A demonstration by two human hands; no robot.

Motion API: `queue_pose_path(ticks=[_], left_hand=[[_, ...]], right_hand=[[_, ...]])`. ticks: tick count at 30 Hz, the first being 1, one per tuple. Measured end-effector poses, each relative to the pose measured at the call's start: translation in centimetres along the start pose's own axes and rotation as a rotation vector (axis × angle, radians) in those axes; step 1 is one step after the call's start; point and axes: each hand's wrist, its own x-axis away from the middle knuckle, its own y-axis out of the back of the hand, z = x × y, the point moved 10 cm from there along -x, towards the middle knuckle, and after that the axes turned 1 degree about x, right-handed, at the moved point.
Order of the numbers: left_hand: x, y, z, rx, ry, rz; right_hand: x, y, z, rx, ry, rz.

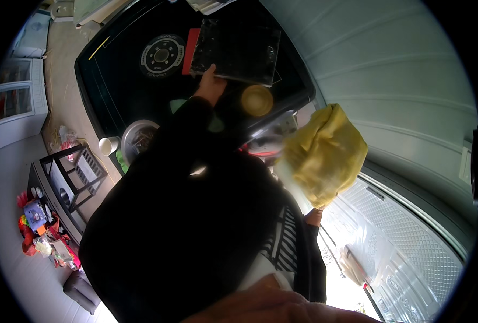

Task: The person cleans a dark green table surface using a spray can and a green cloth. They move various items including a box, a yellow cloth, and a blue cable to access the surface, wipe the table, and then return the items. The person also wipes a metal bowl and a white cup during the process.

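Over the black glass-topped table (122,97), my left hand (211,87) grips the near edge of a flat, dark rectangular object (239,52), thumb on top. Whether that is a book, a box or a panel I cannot tell. Part of a red flat item (190,50) shows at its left side. Off to the right, away from the tabletop, my right hand (315,217) holds a bunched yellow cloth (326,157), slightly blurred. A round amber-coloured item (257,101) sits close to the table's near edge, just below the dark object. My dark sleeve hides part of the table.
A round printed control panel (161,55) is set in the tabletop, left of a yellow stick's right side. At the near left stand a metal bowl (131,139) with small contents and a white cup (108,146). A pale wall (384,68) and patterned door (408,238) flank the right.
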Motion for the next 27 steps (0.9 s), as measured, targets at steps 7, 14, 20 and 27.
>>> queue_pose_path(ticks=[7, 14, 20, 27], left_hand=[[-0.5, -0.6, -1.7, -0.050, -0.117, -0.126], [0.7, -4.5, -2.7, -0.067, -0.198, 0.046], [1.0, -4.7, -6.1, -0.260, -0.216, 0.096], [0.8, -7.3, -5.2, -0.232, -0.122, 0.269]], right_hand=[[-0.7, -0.8, -0.1, -0.008, -0.014, 0.021], [0.0, 0.3, -0.1, -0.021, 0.001, -0.019], [-0.1, 0.4, -0.5, -0.026, -0.003, -0.031], [0.5, 0.5, -0.7, -0.022, -0.009, -0.054]])
